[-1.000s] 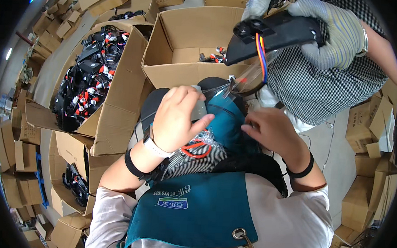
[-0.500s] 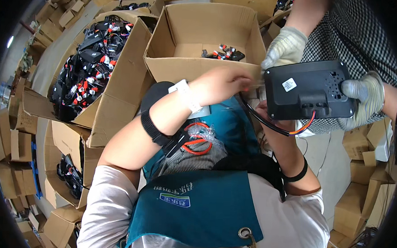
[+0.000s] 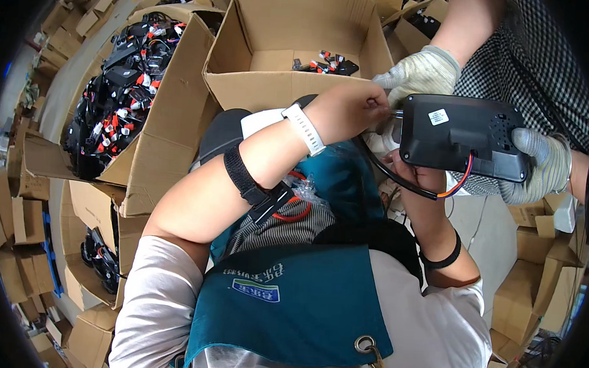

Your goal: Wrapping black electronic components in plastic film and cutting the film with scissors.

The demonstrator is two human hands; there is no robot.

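A black plastic housing [image 3: 464,135], like a display unit's back, is held by a co-worker's two gloved hands: the glove [image 3: 421,78] at its upper left corner and the glove [image 3: 538,165] at its lower right. My left hand [image 3: 353,109] is closed in a pinch beside the housing's left edge. A small shiny piece [image 3: 396,114] shows between its fingertips and the housing; its kind is unclear. Under the housing's lower left corner, my right hand [image 3: 414,173] is curled, partly hidden, behind a black cable [image 3: 400,181] with red and orange wires. What it grips is hidden.
Ahead stands an open carton [image 3: 292,90] with a few black parts and red-and-white connectors [image 3: 326,64]. At left, another carton [image 3: 172,126] is piled with black wired units [image 3: 124,91]. On my lap lies clear plastic wrap with a red cord [image 3: 293,210]. More cartons [image 3: 522,302] stand right.
My left hand has moved right and slightly up, closer to the housing's edge. The housing has shifted slightly right, and the co-worker's upper glove has moved down and left.
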